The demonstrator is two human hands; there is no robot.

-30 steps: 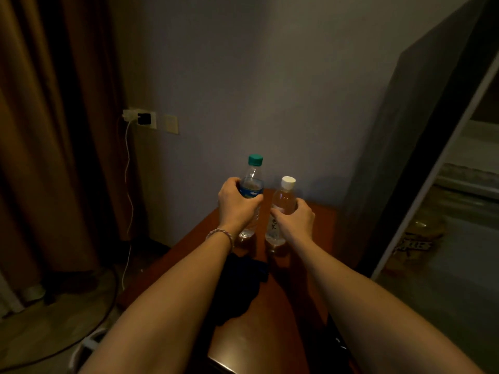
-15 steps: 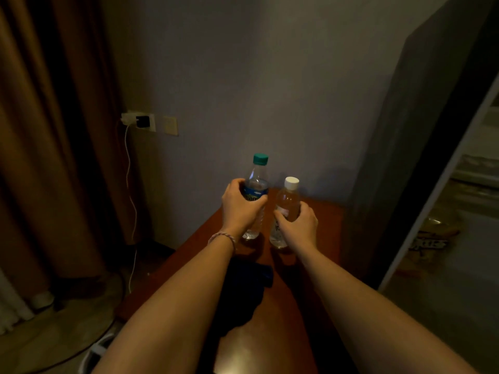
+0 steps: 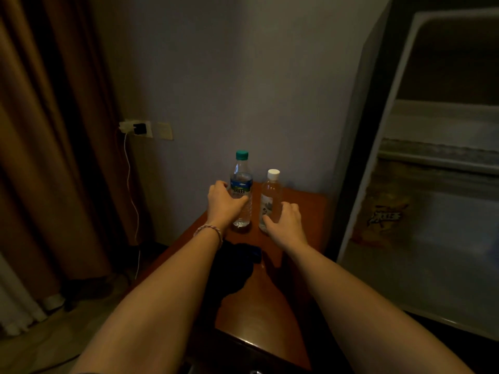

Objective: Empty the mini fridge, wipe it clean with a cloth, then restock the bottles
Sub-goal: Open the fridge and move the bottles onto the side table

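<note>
Both hands have loosened since a moment ago: where they were wrapped tight round the bottles, I now see the fingers easing off, and the view has swung so more of the fridge shows. From the left, I see a brown curtain [image 3: 40,147], then a wall socket [image 3: 139,128] with a white cable [image 3: 132,195] hanging from it. My left hand [image 3: 222,205], with a bracelet [image 3: 208,231] at the wrist, rests against the green-capped bottle [image 3: 241,188], thumb across its front and fingers loosely curved behind; I cannot tell whether it truly grips or only touches. That bottle stands upright on the wooden table [image 3: 302,211], just beside the white-capped bottle [image 3: 270,198], also upright. My right hand [image 3: 286,224] hovers at that bottle's lower right, fingers spread and relaxed, released from it. Nearer me on the table lies a dark cloth [image 3: 235,271]. At the far right stands the mini fridge [image 3: 421,201], its door open.
</note>
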